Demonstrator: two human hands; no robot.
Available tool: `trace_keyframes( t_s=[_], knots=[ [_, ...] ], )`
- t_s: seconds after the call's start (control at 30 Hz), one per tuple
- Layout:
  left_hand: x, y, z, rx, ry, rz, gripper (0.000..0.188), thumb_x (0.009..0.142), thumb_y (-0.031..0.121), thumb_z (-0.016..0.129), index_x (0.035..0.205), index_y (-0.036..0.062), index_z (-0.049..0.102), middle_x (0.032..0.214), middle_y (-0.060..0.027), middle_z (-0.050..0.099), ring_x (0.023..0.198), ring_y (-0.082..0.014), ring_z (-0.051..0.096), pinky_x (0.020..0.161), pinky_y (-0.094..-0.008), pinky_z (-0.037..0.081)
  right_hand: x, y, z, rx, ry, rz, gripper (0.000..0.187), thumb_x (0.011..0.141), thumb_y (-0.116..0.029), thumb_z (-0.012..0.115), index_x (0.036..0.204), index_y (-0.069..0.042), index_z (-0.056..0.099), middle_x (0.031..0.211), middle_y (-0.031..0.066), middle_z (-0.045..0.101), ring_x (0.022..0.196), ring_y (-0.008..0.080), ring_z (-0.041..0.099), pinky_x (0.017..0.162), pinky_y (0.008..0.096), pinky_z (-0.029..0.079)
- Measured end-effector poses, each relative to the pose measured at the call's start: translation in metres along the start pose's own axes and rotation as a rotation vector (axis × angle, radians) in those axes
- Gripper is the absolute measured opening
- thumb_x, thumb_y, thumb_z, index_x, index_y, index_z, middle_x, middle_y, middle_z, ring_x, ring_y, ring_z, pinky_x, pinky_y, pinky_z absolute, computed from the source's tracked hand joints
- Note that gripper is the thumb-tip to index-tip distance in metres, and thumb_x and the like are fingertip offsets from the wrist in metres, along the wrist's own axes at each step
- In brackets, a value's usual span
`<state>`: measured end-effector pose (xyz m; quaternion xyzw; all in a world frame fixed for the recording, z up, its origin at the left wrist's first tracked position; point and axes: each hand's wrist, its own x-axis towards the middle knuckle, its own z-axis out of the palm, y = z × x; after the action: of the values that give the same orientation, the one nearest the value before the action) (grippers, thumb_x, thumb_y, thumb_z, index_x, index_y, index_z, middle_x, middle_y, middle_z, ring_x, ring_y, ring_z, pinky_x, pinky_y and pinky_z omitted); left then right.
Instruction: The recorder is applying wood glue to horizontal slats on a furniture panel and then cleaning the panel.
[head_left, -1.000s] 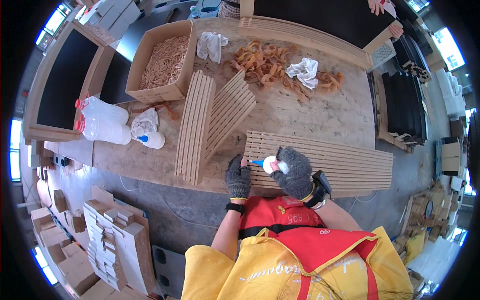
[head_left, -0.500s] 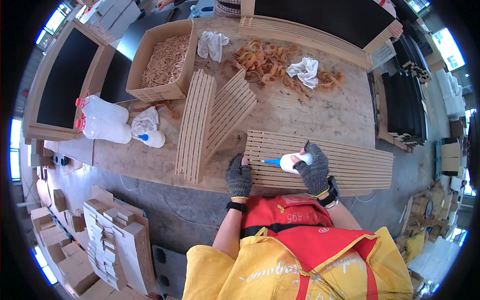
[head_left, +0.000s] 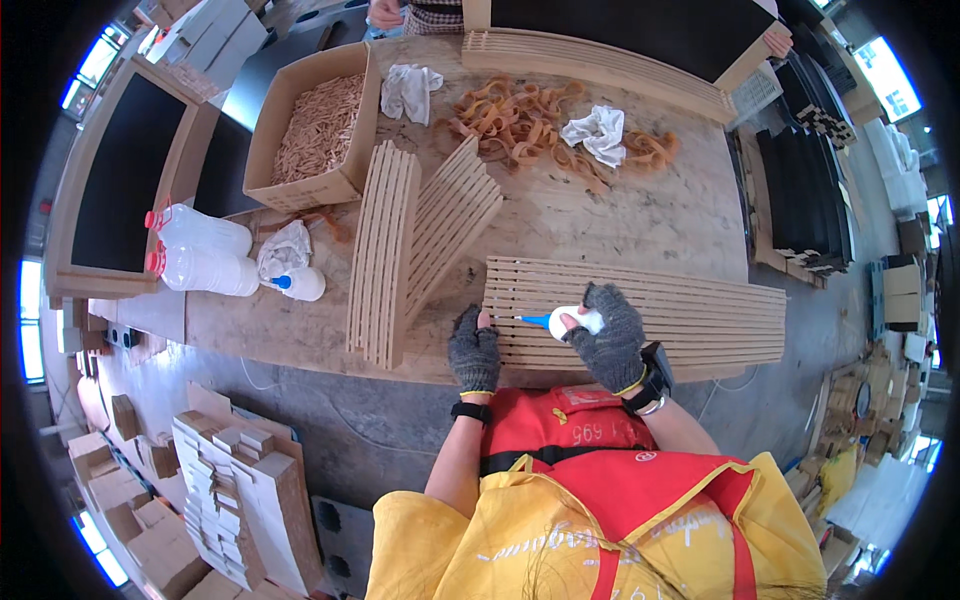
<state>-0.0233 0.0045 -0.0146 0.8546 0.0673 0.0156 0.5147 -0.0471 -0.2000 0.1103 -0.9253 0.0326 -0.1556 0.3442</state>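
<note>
My right hand [head_left: 612, 338], in a grey fingerless glove, grips a white squeeze bottle [head_left: 575, 321] lying almost level. Its blue nozzle [head_left: 535, 321] points left, over the left end of a slatted wooden panel [head_left: 690, 315]. Beside that end is my left hand [head_left: 474, 350], gloved the same way. Its fingers are curled and the thumb tip is close to the slat ends; what it pinches, if anything, is too small to make out. Left of the panel lie two more slatted pieces, one long [head_left: 383, 255] and one slanting against it [head_left: 455, 220].
Farther back are a cardboard box of wooden dowels [head_left: 318, 130], tangled orange-brown bands [head_left: 515, 125] and white rags [head_left: 597, 135]. At left stand large clear jugs [head_left: 205, 268] and a second blue-tipped bottle [head_left: 302, 284]. Across the table, a person's hand [head_left: 385, 13] shows near a black-topped frame [head_left: 620, 30].
My right hand has shifted slightly left with the bottle, bringing the nozzle nearer the slat ends. My left hand stays by the panel's end. The whole view has moved a little.
</note>
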Motion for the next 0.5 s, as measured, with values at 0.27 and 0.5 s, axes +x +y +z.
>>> trace_keyframes(
  t_s=[0.27, 0.5],
  knots=[
    [0.000, -0.006, 0.002, 0.022, 0.002, 0.016, 0.033, 0.102, 0.029, 0.053, 0.112, 0.0009, 0.068, 0.109, -0.0222, 0.069, 0.102, -0.0403, 0.065, 0.090, -0.0443, 0.050, 0.007, -0.019, -0.001, -0.108, -0.059, -0.143, 0.031, 0.074, -0.025, 0.081, 0.098, -0.009, 0.067, 0.085, 0.0100, 0.063, 0.077, 0.0339, 0.064, 0.067, 0.0449, 0.050],
    [0.000, 0.000, -0.001, 0.023, 0.001, -0.004, 0.035, 0.102, 0.031, 0.053, 0.112, 0.0009, 0.068, 0.111, -0.0222, 0.069, 0.104, -0.0398, 0.064, 0.091, -0.0447, 0.050, 0.011, -0.008, -0.003, 0.025, -0.034, 0.086, 0.031, 0.076, -0.022, 0.083, 0.098, -0.008, 0.067, 0.084, 0.0105, 0.064, 0.076, 0.0315, 0.065, 0.068, 0.0416, 0.050]
  ],
)
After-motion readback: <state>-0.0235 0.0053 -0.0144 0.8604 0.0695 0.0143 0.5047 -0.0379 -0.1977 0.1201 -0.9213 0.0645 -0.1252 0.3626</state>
